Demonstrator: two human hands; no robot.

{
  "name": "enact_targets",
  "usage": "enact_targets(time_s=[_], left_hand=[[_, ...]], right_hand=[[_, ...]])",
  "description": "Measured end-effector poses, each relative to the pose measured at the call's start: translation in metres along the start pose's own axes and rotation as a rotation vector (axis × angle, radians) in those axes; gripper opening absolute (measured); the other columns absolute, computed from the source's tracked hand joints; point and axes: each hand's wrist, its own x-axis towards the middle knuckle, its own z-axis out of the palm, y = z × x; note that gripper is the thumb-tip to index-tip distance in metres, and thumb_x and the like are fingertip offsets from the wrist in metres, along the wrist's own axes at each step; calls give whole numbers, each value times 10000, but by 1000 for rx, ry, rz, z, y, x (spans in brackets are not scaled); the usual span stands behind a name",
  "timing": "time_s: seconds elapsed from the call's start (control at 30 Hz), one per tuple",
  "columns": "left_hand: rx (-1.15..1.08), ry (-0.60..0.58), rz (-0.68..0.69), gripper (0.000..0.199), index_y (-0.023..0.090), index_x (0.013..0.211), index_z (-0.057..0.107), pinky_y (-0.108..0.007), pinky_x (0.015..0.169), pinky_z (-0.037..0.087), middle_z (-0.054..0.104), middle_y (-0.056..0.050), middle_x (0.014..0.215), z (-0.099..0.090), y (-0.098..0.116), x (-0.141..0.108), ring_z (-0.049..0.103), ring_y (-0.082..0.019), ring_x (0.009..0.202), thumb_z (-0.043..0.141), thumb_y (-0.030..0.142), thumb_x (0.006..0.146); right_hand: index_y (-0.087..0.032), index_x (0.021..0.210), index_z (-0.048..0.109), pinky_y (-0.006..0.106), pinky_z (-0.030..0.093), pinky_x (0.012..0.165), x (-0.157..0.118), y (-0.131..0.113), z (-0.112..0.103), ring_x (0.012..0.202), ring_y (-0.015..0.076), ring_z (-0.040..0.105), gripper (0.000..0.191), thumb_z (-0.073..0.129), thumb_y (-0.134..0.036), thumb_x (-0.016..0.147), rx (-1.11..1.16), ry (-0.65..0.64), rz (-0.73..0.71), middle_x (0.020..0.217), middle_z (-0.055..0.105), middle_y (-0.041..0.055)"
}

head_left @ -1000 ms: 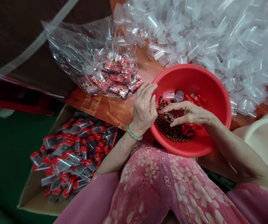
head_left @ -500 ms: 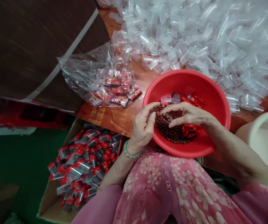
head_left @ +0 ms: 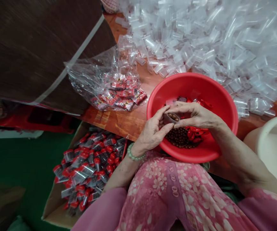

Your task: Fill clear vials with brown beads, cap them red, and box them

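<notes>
A red plastic basin (head_left: pixel 212 93) rests at the table's near edge, holding small brown beads (head_left: pixel 180 138), red caps (head_left: pixel 194 134) and a few clear vials. Over the beads, my right hand (head_left: pixel 196 115) grips a small clear vial (head_left: pixel 171 118) with brown beads inside. My left hand (head_left: pixel 152 130), with a green bead bracelet on its wrist, touches the same vial from the left with thumb and fingers.
A big heap of empty clear vials (head_left: pixel 212 38) covers the far table. A clear bag of red packets (head_left: pixel 119 91) lies left of the basin. A cardboard box of red-capped filled vials (head_left: pixel 90 163) sits low at left. A cream tub (head_left: pixel 275 144) stands right.
My right hand lifted the vial with beads off the bead pile. My left hand closed in from the basin's rim and now pinches the vial. The view shifted slightly.
</notes>
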Motion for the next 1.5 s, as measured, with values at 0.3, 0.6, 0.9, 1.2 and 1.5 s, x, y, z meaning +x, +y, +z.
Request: enact_targets(time_s=[0.3,0.6,0.9,1.2,1.5], left_hand=[[-95,-24,-84,509,140,1421,542,-303,820,641,733,-123,1200,-1,10,8,735,-170,874,602,389,982],[-149,-82,-123,360,165,1256,626,-298,822,594,697,-67,1043,-6,13,10,674,-164,851,611,372,962],[-54,-127,-85,287,173,1159,675,-373,950,572,738,-89,1101,-8,14,11,691,-227,1011,598,344,942],[-44,-165,-74,303,166,1170,655,-334,857,564,730,-91,1085,-10,12,13,670,-209,960,596,352,938],[-47,-159,-49,279,174,1151,664,-335,861,561,727,-86,1047,-12,13,15,665,-201,940,591,338,938]], right_hand=[[-208,1274,705,358,546,997,-3,-4,6,1073,199,695,479,840,-355,838,44,136,54,1194,740,74],[-195,1068,649,263,487,656,-2,-1,7,715,116,555,436,883,-429,783,40,160,78,871,627,-2],[-228,951,541,240,388,544,1,-14,9,615,95,458,405,877,-386,790,24,71,79,733,524,-57],[-230,908,537,245,372,542,-1,-13,9,601,89,437,316,810,-380,853,-78,65,12,715,481,-59],[-248,857,467,254,361,507,-2,-14,8,574,101,429,472,869,-481,774,-96,100,137,684,483,-58]])
